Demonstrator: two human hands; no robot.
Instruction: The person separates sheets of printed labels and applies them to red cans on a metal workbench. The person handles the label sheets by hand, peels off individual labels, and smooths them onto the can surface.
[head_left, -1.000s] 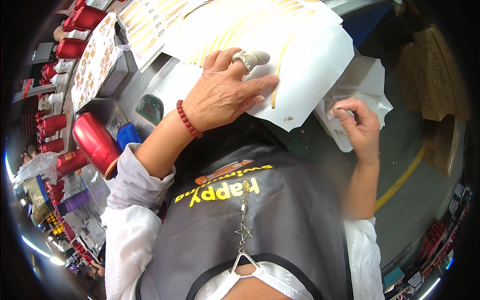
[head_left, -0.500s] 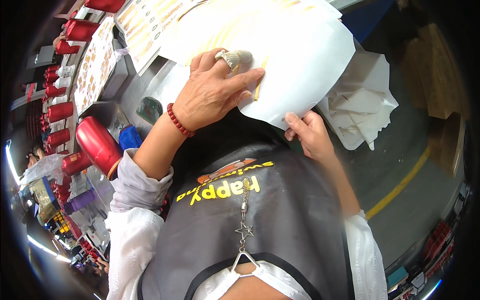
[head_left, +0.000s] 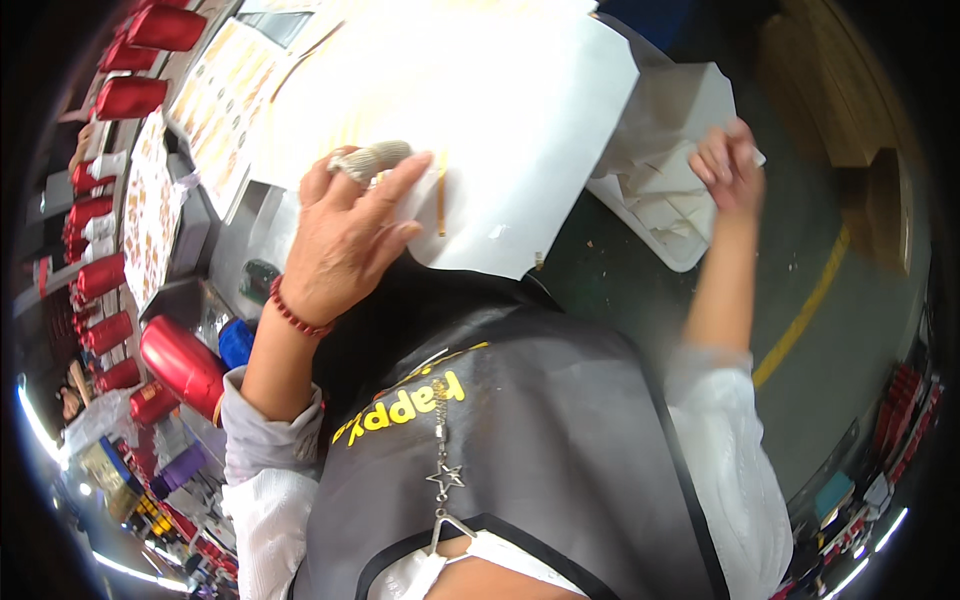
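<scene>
A large white sheet [head_left: 540,130] with thin gold strips lies in front of me. My left hand [head_left: 345,225] rests on it, fingers spread, with a knitted cover [head_left: 375,158] on one finger and a red bead bracelet [head_left: 295,310] at the wrist. Its fingertips are close beside a gold strip [head_left: 441,195]. Off to the right, my right hand [head_left: 728,165] is raised over a white tray [head_left: 640,230] of crumpled white paper [head_left: 690,100]. Its fingers are loosely bent, somewhat blurred, and nothing shows in them.
Patterned sheets [head_left: 225,110] lie at the upper left. A shiny red container [head_left: 182,360] and a blue object [head_left: 236,343] are beside my left forearm. Several more red containers [head_left: 130,97] line the far left. The floor [head_left: 780,270] carries a yellow line [head_left: 805,310] at right.
My right hand has let go of the sheet's near corner and moved right and up over the paper tray. The sheet and my left hand appear farther left in the picture.
</scene>
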